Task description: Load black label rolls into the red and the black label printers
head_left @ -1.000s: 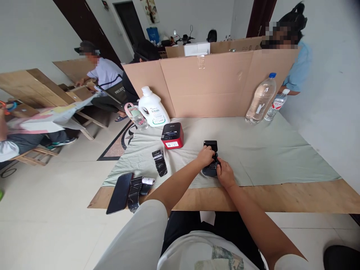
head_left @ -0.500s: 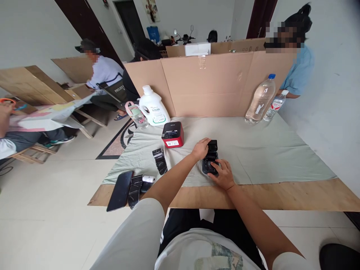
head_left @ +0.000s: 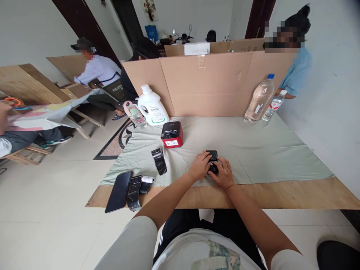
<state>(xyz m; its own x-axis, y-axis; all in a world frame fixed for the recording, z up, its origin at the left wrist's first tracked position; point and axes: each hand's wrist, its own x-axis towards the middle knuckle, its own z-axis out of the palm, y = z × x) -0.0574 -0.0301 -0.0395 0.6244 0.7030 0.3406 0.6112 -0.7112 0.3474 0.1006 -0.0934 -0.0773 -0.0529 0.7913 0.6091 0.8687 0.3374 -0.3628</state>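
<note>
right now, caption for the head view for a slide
Both hands, left hand and right hand, on a black printer on a green cloth.

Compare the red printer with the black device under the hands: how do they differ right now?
The red printer has a red body with a black top; the black device is black all over. The red printer stands free, further back on the cloth; the black device is covered on both sides by the left hand and right hand. The black device looks smaller. Both rest on the cloth.
</note>
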